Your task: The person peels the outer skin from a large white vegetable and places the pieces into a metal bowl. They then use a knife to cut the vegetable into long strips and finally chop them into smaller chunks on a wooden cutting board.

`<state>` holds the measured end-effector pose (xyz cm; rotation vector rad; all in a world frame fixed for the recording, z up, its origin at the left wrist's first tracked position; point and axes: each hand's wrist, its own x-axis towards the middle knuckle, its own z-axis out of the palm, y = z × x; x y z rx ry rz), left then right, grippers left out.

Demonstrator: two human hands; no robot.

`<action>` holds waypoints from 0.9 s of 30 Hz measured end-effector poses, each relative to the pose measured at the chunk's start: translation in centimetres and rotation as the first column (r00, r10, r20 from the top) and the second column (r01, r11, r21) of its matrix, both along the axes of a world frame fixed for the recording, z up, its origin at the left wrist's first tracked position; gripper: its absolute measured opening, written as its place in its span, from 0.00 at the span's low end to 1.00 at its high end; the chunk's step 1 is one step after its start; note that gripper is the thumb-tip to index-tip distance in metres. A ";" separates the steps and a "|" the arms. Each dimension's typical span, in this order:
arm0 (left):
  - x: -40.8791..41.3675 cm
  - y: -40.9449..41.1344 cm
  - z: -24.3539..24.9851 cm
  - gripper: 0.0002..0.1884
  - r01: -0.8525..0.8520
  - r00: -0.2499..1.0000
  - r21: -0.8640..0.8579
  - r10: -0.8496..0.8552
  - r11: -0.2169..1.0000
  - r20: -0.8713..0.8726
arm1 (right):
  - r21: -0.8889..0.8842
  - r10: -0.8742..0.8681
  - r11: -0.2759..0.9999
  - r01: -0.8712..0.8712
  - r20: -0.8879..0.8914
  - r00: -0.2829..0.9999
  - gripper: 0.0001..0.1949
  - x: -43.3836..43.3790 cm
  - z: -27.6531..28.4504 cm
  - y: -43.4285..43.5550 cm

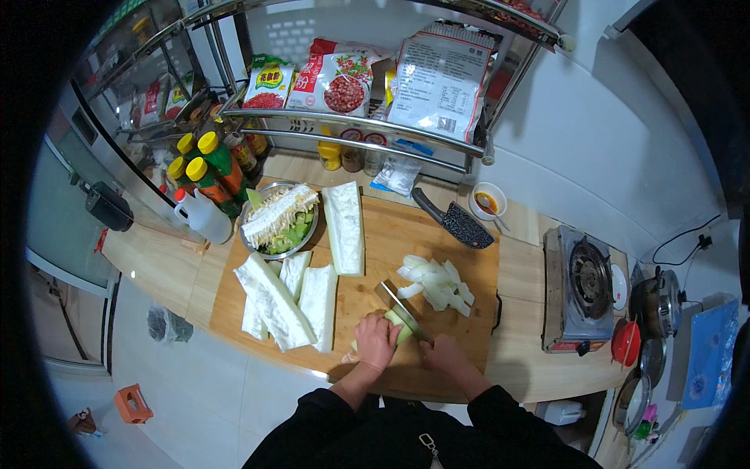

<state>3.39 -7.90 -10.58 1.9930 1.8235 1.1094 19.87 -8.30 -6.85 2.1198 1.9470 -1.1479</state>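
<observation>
My right hand [448, 359] grips the handle of a kitchen knife [391, 297], whose blade stands across a peeled pale-green melon piece [403, 333], apparently winter melon. The fingers of my left hand [375, 341] press that piece onto a wooden cutting board [375, 240]. A heap of thin melon slices [436, 284] lies right of the blade. To the left, several long melon slabs [275, 302] overlap, and another slab [344, 228] lies farther back. A metal bowl [317, 225] at the board's back left holds seedy pith [281, 217] and green rind [293, 237].
A black-bladed cleaver [466, 225] lies at the board's back right, near a small sauce bowl [487, 201] with a spoon. Farther right stands a gas stove [580, 287]. Yellow-capped bottles [214, 158] and a white jug [202, 217] stand left, below a metal rack [351, 120] with seasoning bags.
</observation>
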 end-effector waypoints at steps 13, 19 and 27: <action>0.0 -0.3 0.1 0.10 0.016 1.000 -0.060 -0.018 0.998 -0.021 | -0.115 0.120 0.988 -0.103 0.155 0.981 0.21 0.8 4.3 -1.2; 0.2 -0.4 0.1 0.10 -0.001 0.998 -0.089 -0.004 0.996 -0.055 | -0.057 0.075 0.996 -0.067 0.155 0.985 0.18 -1.3 0.9 0.0; -0.1 -0.4 0.1 0.11 0.003 0.999 0.004 -0.003 1.000 -0.042 | 0.049 -0.049 0.998 0.048 0.007 0.999 0.24 0.3 2.6 -1.0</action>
